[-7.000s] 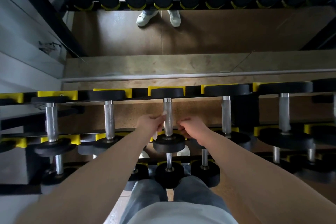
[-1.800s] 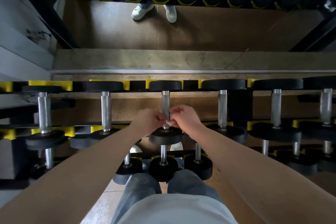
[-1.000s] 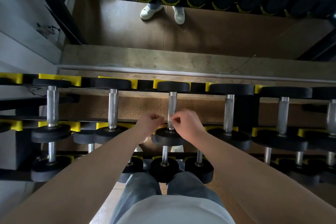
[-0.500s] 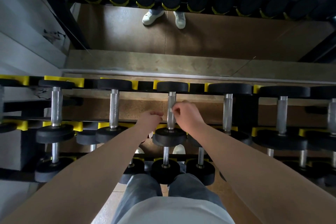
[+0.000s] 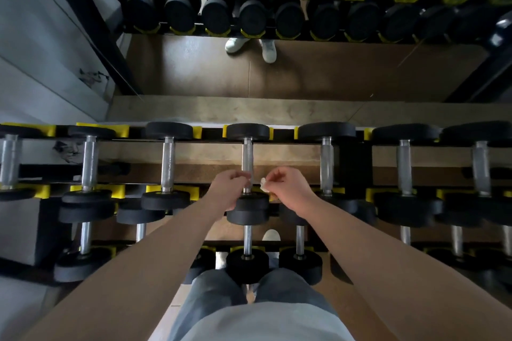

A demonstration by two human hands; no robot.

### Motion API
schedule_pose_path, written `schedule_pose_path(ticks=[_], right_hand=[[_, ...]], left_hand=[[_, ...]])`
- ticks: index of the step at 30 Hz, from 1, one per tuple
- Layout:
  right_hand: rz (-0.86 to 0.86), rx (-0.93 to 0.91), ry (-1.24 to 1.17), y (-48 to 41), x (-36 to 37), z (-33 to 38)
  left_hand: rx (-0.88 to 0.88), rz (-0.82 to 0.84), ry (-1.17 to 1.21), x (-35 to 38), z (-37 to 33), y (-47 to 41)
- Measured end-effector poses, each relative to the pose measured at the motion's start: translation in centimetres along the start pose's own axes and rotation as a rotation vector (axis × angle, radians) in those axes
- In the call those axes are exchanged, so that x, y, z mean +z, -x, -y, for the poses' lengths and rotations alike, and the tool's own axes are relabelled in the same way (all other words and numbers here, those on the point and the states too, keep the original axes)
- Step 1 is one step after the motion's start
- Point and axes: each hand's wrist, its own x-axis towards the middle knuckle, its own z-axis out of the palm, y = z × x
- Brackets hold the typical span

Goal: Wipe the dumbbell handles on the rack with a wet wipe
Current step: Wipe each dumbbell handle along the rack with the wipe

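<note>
I'm mid-wipe on the rack's (image 5: 102,130) centre dumbbell handle (image 5: 247,158): right grip (image 5: 288,188) pinches the wet wipe (image 5: 263,184) just beside it, left grip's (image 5: 228,188) hold I cannot tell; next, wrap the wipe round it.

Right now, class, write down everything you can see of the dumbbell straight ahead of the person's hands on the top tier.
The dumbbell lies on the rack's top tier, pointing away from the camera. Its straight handle looks like knurled silver metal; each end carries a round matte-black head, the far one in a yellow cradle. The left hand's curled fingers meet the handle's near end; grip unclear. The right hand, pinching a white wipe, hovers beside it, apart.
</note>
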Motion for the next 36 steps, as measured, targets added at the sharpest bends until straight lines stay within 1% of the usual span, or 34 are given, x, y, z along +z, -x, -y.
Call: schedule_pose_path(ticks=[2,5,8,10,12,15,20,23,26,30,36], right_hand=[[0.018,0.011,-0.133,1.3,-0.3,0.1],[0.007,0.033,-0.309,3.4,-0.5,-0.1],[-0.094,0.019,-0.329,5.4,-0.2,-0.4],[-0.158,0.034,-0.372,6.7,0.1,-0.6],[-0.173,0.046,-0.423,7.7,0.1,-1.0],[-0.135,0.049,-0.444,8.7,-0.5,-1.4],[-0.066,0.032,-0.452,8.9,-3.4,-1.7],[-0.071,0.001,-0.356,7.8,-5.8,-2.3],[-0.117,-0.041,-0.23,6.2,-8.6,-3.4],[-0.163,-0.035,-0.109,3.1,-12.9,-5.1],[-0.19,0.063,-0.066,-2.1,-18.5,-7.2]], left_hand=[[0.027,0.072,-0.029,0.7,-0.2,1.1],[0.052,0.171,0.024,1.3,-0.4,2.8],[0.08,0.222,0.023,1.2,-0.1,3.9],[0.131,0.295,-0.038,0.9,0.0,4.5],[0.208,0.324,-0.126,0.8,0.0,5.2],[0.294,0.274,-0.156,1.1,0.1,5.5],[0.301,0.282,-0.199,2.9,-0.8,4.8],[0.27,0.284,-0.15,5.4,-2.1,4.2],[0.255,0.25,-0.142,8.6,-3.7,3.5],[0.16,0.198,0.028,12.9,-5.5,2.2],[-0.027,-0.005,0.144,16.9,-5.8,-1.8]])
